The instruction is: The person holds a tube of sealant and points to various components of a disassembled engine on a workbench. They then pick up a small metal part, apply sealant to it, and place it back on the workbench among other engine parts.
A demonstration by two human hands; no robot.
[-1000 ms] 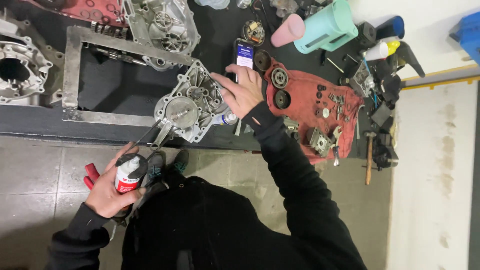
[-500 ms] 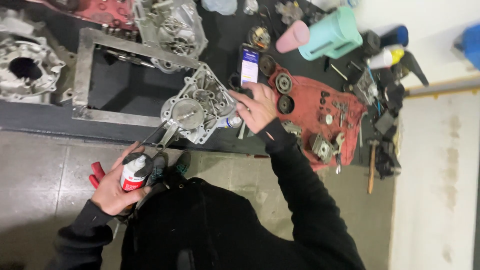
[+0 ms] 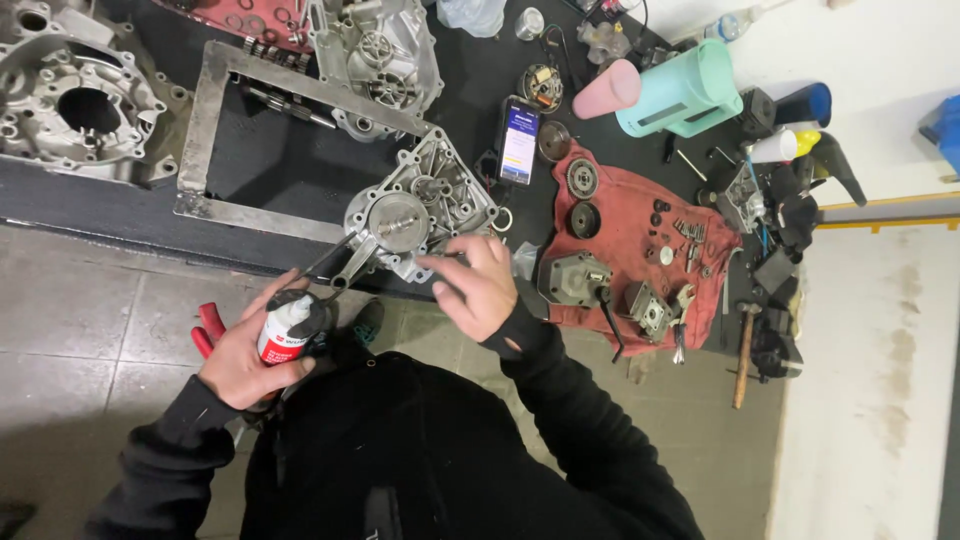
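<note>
— Looking down over my black sleeves at the dark surface. What have you got?

— My left hand has its grip wrapped tight around a red and white spray can, held low, off the front edge of the surface, above the tiled floor.

— And the other hand?

— My right hand hovers at the front edge, just beside the round aluminium engine case, fingers curled in; whether they pinch anything I cannot tell.

— Where does that case sit?

— Flat near the front edge, its connecting rod pointing down toward the can. Behind it lies a phone with its screen lit; to the right, a red cloth carries gears and small parts.
</note>
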